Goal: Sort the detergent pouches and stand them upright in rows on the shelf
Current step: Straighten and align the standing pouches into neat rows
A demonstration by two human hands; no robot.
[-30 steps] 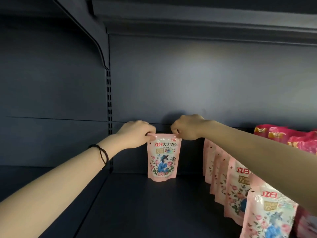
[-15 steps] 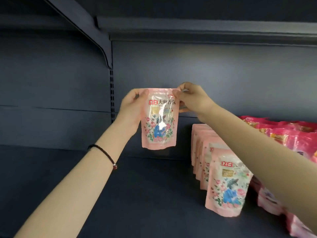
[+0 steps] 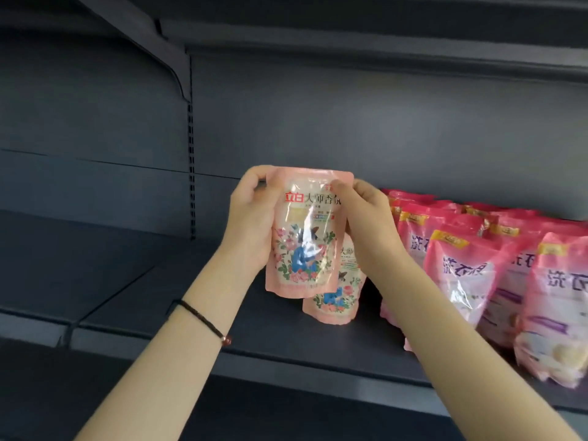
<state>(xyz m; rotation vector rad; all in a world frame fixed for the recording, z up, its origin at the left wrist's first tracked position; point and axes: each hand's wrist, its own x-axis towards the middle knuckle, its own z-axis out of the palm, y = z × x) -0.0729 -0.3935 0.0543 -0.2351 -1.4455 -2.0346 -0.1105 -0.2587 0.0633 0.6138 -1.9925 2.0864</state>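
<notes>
A pale pink floral detergent pouch [image 3: 305, 237] hangs in the air above the dark shelf [image 3: 254, 342]. My left hand [image 3: 251, 218] grips its left edge and my right hand [image 3: 366, 218] pinches its upper right corner. Just behind and below it, another pale pink floral pouch [image 3: 334, 297] stands upright on the shelf, partly hidden by the held one. Right of that stand rows of deeper pink pouches [image 3: 467, 268] with blue lettering.
The grey back panel [image 3: 350, 122] closes the rear. A slotted upright [image 3: 191, 173] and bracket divide the shelf bay from the one on the left. The shelf above overhangs at the top. The shelf surface left of the pouches [image 3: 133, 281] is bare.
The held pouch was standing at the back of the shelf; both hands lifted it and brought it forward and nearer. The view has pulled back, showing the shelf's front edge.
</notes>
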